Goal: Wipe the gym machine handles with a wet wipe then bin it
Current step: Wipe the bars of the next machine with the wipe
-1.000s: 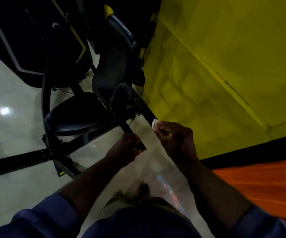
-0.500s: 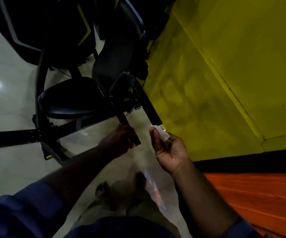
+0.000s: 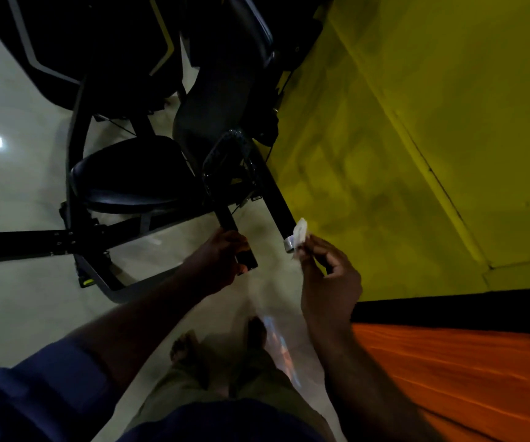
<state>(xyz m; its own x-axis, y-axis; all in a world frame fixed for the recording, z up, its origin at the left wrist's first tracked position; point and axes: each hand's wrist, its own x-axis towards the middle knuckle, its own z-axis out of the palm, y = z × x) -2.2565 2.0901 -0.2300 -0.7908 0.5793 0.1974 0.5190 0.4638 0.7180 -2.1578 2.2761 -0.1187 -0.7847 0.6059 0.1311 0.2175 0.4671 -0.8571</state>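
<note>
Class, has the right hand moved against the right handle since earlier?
Yes. The right hand drew back off the end of the right handle, toward the person, uncovering that end.

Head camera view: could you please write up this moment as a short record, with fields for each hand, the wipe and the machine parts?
left hand: grips the end of the near handle
right hand: pinches the wet wipe in its fingers
wet wipe: white, crumpled, at the silver-capped end of the wall-side handle
seat: black, left of both handles
wall: yellow, right of the machine
</note>
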